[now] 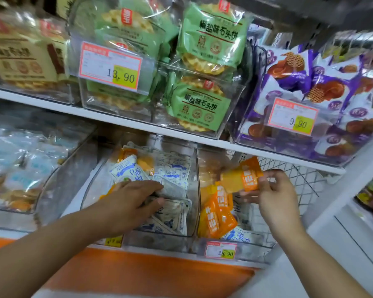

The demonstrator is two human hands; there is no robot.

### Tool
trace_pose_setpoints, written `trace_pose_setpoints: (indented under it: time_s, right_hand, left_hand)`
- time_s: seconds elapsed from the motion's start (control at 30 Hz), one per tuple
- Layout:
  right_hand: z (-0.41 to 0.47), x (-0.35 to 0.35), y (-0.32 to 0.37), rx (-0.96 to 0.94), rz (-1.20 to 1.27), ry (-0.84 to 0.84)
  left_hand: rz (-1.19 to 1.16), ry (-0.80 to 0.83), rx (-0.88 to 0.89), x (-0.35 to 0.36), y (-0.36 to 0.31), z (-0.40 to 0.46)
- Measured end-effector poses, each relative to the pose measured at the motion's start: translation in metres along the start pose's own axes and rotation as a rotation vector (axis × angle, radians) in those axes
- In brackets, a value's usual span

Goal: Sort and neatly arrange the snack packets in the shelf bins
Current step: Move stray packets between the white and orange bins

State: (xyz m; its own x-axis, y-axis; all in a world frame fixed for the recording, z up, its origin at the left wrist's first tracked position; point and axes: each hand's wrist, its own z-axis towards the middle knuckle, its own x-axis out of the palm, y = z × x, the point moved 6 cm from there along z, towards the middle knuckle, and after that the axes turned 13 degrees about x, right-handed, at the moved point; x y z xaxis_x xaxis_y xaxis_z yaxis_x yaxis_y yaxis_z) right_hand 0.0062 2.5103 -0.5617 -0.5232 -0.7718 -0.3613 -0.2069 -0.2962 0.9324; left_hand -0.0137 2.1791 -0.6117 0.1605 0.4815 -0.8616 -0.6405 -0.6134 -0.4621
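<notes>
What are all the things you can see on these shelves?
Green waffle packets: several, green, clear bin on the middle of the upper shelf.
Beige packets: several, beige and brown, upper shelf far left, blurred.
Purple packets: many, purple and white, upper shelf bin on the right.
White and blue packets: many, lower middle bin, with a few orange ones among them.
Orange packets: a few, lower right bin, with a white and blue one at its front.
Pale blue packets: many, lower left bin, blurred.
Price tags: four partly visible, red-edged with yellow.
Left hand: one, grips a white packet in the middle bin.
Right hand: one, pinches an orange packet above the right bin.
</notes>
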Motion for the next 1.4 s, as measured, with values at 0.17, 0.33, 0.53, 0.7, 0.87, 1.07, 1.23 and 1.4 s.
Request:
trace_pose_setpoints:
  time_s: [0.17, 0.33, 0.53, 0.7, 0.87, 1.07, 1.23, 1.4]
  right_hand:
    - [-0.015, 0.019, 0.009, -0.251, -0.576, 0.12]
    - [-0.039, 0.041, 0.042, -0.433, -0.646, 0.114]
    - [-0.063, 0.156, 0.072, -0.395, -0.662, 0.509]
    - [-0.036, 0.246, 0.081, -0.326, -0.845, 0.504]
    - [-0.007, 0.275, 0.07, -0.178, -0.668, 0.419]
    - [-0.008, 0.249, 0.082, -0.257, -0.663, 0.346]
    - [-0.015, 0.154, 0.082, -0.22, -0.584, 0.139]
    - [-0.029, 0.051, 0.053, -0.224, -0.369, -0.077]
  left_hand:
    - [0.026, -0.043, -0.031, -0.01, -0.007, -0.009]
    - [0.206, -0.075, -0.03, -0.032, 0.014, -0.026]
    - [0.19, -0.195, -0.113, -0.059, 0.052, -0.052]
    - [-0.055, -0.135, -0.251, -0.048, 0.071, -0.062]
    - [-0.183, -0.178, -0.194, -0.04, 0.076, -0.06]
    - [-0.184, -0.135, -0.224, -0.045, 0.073, -0.059]
    - [0.091, -0.155, -0.159, -0.05, 0.057, -0.056]
    - [0.101, -0.105, -0.029, -0.039, 0.014, -0.041]
